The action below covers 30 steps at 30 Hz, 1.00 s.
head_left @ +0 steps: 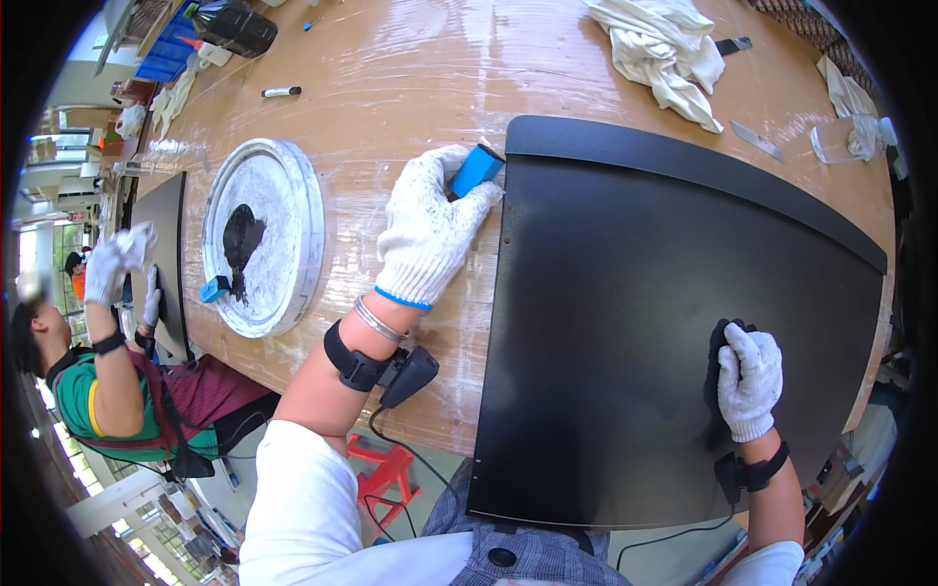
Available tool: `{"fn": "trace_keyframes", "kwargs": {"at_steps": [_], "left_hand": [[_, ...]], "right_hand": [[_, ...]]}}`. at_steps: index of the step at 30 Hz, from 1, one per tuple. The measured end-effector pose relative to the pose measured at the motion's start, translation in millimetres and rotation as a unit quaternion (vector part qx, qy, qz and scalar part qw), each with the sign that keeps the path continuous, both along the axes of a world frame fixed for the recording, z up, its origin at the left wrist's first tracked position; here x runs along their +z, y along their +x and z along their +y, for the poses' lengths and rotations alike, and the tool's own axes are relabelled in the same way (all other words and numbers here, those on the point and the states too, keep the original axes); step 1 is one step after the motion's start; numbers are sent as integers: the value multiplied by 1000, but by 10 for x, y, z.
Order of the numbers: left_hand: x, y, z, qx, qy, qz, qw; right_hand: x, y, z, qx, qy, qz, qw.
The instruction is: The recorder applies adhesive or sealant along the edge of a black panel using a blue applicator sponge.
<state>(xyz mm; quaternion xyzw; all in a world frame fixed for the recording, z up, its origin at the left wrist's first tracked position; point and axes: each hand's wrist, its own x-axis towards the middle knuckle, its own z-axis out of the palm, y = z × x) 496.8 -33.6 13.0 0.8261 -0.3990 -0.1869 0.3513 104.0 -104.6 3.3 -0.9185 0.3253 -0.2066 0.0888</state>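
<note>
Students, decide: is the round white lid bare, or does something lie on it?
Not bare: a black patch lies on the round white lid, standing out against its pale, smudged surface.

The left hand [425, 225] wears blue-edged white, the block [477, 172] in it is blue, the panel [625, 391] to its right black.

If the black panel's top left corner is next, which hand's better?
Probably the left hand: it holds the blue block near there. The right hand is farther away, over the right of the black panel.
</note>
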Motion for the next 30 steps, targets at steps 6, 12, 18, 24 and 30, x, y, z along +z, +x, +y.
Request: {"fn": "trace_keyframes", "kwargs": {"at_steps": [6, 12, 18, 24, 30], "left_hand": [[-23, 39, -23, -2, -2, 0, 1000], [-78, 63, -39, 1, -8, 22, 1000], [-114, 55, -51, 14, -19, 47, 999], [-37, 38, -35, 22, -35, 59, 997], [-22, 35, -44, 2, 31, 4, 1000]], "right_hand": [[16, 0, 12, -5, 4, 7, 1000], [24, 5, 4, 0, 3, 7, 1000], [19, -1, 5, 2, 7, 2, 1000], [12, -8, 4, 0, 10, 6, 1000], [17, -9, 3, 0, 13, 5, 1000]]}}
